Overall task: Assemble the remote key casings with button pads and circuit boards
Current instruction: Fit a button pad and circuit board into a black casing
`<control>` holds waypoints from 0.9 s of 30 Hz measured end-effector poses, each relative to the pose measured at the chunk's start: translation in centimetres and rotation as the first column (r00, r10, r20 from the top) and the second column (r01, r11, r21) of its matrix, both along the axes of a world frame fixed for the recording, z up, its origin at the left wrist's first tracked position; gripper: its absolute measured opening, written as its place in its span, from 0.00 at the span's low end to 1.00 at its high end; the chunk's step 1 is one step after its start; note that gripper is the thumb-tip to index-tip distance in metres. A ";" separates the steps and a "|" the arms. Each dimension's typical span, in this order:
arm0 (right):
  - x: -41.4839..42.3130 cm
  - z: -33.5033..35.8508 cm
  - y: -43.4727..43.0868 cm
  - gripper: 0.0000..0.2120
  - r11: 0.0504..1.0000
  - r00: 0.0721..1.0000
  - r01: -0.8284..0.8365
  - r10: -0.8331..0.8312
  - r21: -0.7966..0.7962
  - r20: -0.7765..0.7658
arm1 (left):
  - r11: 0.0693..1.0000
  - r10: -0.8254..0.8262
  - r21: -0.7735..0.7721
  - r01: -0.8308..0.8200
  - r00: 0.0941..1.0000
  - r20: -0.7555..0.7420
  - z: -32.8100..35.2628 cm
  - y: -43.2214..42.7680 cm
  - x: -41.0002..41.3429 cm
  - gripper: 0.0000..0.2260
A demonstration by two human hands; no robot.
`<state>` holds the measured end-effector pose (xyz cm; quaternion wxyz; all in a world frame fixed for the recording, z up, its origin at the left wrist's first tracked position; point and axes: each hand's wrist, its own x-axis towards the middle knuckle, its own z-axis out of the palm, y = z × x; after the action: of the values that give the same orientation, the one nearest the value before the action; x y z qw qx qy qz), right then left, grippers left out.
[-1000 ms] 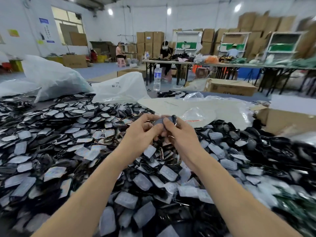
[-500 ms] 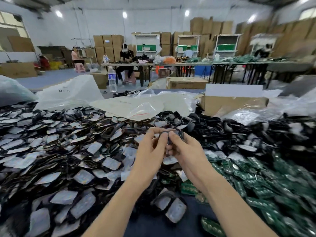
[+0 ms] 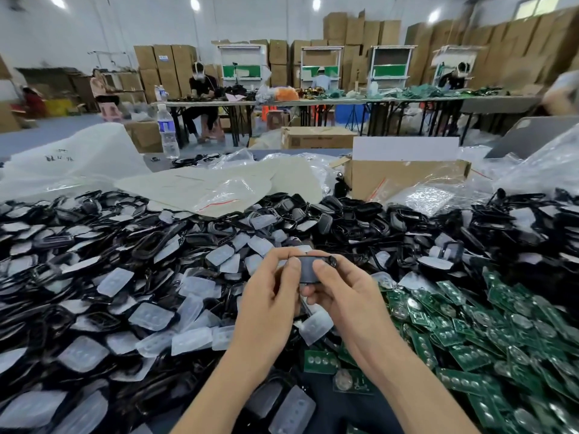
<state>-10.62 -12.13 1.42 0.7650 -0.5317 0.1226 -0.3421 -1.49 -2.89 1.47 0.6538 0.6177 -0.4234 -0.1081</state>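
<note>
Broadly, the desk (image 3: 326, 405) lies under a heap of black casings (image 3: 360, 214) running from its left edge to the far right. Clear button pads (image 3: 150, 316) are scattered over the left and middle, and green circuit boards (image 3: 470, 339) are piled at the near right corner. A cardboard box (image 3: 404, 177) stands at the far edge. Above the desk's near middle, the left hand (image 3: 266, 305) and right hand (image 3: 347, 296) together pinch one dark key casing (image 3: 308, 267), thumbs on its upper face, fingers curled beneath.

1. The left hand (image 3: 268, 297) and its forearm are bare right to the frame's lower edge.
2. The right hand (image 3: 344, 296) and forearm are bare too.
3. Thumbnails are short and plain.
</note>
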 end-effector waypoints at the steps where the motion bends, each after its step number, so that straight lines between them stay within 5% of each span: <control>1: 0.0 0.0 0.0 0.08 1.000 1.000 -0.006 0.006 0.000 0.003 | 1.000 0.004 0.004 -0.004 1.000 0.008 -0.1 0.0 0.0 0.11; 19: 0.4 -0.3 -0.1 0.10 0.995 0.998 -0.045 0.041 0.093 0.044 | 0.997 0.063 0.032 -0.066 0.993 0.097 -0.7 -0.1 -0.2 0.11; 27: 0.5 -0.6 0.0 0.10 0.999 0.999 0.017 -0.018 -0.030 -0.034 | 0.994 0.085 0.053 -0.091 0.991 0.103 -1.2 -0.2 0.0 0.10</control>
<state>-10.11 -12.18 0.78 0.7518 -0.5476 0.1353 -0.3415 -1.48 -3.11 0.30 0.6179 0.6589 -0.4249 -0.0598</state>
